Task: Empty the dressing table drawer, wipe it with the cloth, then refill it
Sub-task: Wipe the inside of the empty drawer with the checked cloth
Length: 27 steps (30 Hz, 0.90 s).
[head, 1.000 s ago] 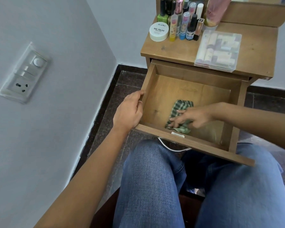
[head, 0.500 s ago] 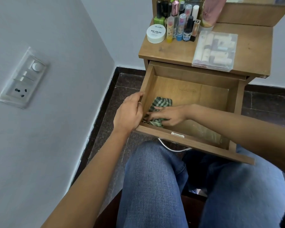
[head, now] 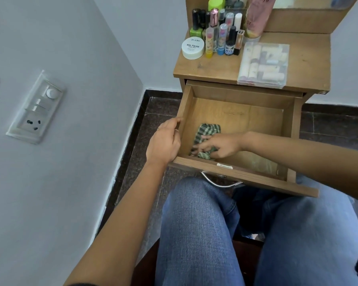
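The wooden drawer [head: 246,118] of the dressing table is pulled out over my knees and holds only a green checked cloth [head: 207,132]. My right hand [head: 221,144] presses the cloth flat against the drawer floor in the near left corner, fingers spread over it. My left hand [head: 165,142] grips the drawer's left side wall near the front, thumb over the top edge.
On the table top [head: 310,56] stand several nail polish bottles [head: 217,34], a white round jar [head: 193,48], a pink tube [head: 258,15] and a clear plastic box of small items [head: 264,65]. A wall with a switch plate [head: 36,108] runs close on the left. My jeans-clad knees [head: 198,223] sit under the drawer front and its metal handle [head: 221,182].
My right hand slid the cloth from the middle front of the drawer to the near left corner. My left hand stayed on the side wall.
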Available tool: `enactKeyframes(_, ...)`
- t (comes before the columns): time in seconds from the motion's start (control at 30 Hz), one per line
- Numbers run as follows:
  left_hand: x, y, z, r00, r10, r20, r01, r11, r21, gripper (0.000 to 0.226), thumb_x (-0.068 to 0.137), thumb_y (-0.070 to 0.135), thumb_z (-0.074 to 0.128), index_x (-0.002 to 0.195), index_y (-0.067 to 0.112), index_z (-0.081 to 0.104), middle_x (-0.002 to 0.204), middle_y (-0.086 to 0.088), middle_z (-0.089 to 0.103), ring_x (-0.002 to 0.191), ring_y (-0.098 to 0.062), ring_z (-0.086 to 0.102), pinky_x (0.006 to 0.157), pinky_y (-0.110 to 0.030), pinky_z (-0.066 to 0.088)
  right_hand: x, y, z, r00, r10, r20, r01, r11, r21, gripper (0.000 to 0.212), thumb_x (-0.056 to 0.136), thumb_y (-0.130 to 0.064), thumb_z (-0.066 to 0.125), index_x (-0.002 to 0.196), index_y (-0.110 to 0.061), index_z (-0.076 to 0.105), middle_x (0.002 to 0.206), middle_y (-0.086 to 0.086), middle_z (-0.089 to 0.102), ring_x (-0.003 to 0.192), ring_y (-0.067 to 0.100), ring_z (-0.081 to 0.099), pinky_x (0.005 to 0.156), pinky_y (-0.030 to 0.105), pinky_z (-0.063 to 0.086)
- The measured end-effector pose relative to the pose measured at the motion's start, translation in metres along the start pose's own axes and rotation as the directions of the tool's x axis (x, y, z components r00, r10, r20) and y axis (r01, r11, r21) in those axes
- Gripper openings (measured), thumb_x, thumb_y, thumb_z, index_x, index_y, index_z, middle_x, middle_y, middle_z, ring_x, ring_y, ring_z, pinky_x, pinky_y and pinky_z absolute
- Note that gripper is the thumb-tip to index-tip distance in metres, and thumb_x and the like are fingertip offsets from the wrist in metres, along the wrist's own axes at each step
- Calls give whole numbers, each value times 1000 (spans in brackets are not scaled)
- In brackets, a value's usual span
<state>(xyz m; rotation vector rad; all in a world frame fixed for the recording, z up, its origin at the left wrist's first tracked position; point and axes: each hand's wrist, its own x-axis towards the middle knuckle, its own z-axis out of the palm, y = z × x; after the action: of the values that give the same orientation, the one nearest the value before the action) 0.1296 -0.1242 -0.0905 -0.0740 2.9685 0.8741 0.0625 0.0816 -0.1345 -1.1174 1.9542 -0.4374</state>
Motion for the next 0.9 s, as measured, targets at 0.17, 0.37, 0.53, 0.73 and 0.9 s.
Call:
enactKeyframes(0.17, 0, -1, 0, 1000, 20, -3, -20, 1000, -11, 46, 93, 13, 36, 135, 23, 49, 134, 2, 55, 121, -14, 51, 95, -41, 48, -76, 22, -1, 974, 103, 200, -100, 995, -27, 54, 91, -9, 50, 139, -32, 41, 146, 1, 42, 133, 14, 39, 114, 48, 31)
enactKeyframes(0.37, 0, -1, 2, 1000, 11, -8, -11, 1000, 1, 44, 93, 14, 36, 134, 25, 48, 132, 3, 56, 117, -15, 53, 90, -43, 50, -120, 37, -3, 851, 311, 423, -126, 903, -410, 69, 95, -29, 45, 144, -53, 3, 160, -4, 13, 135, 24, 39, 110, 44, 34)
enactKeyframes(0.53, 0, -1, 3, 1000, 14, -12, -14, 1000, 23, 43, 94, 15, 37, 135, 23, 47, 133, 2, 56, 118, -16, 53, 90, -44, 51, -107, 41, 2, 914, 208, 348, -81, 935, -346, 64, 99, -20, 37, 144, -52, 5, 161, -3, 4, 143, 26, 26, 115, 50, 25)
enactKeyframes(0.73, 0, 0, 3, 1000, 24, -19, -24, 1000, 19, 43, 94, 15, 37, 134, 25, 48, 132, 2, 57, 116, -16, 54, 89, -44, 51, -62, 27, 6, 974, 114, 194, -46, 945, -323, 61, 99, -15, 36, 144, -48, 11, 160, 2, 6, 145, 27, 20, 117, 53, 17)
enactKeyframes(0.9, -1, 0, 3, 999, 28, -16, -27, 999, 24, 43, 94, 15, 37, 135, 25, 47, 132, 0, 56, 118, -17, 53, 91, -44, 50, -7, -7, 0, 998, 21, 62, -1, 954, -300, 61, 94, -4, 39, 146, -32, 23, 158, 10, 17, 140, 33, 30, 111, 53, 32)
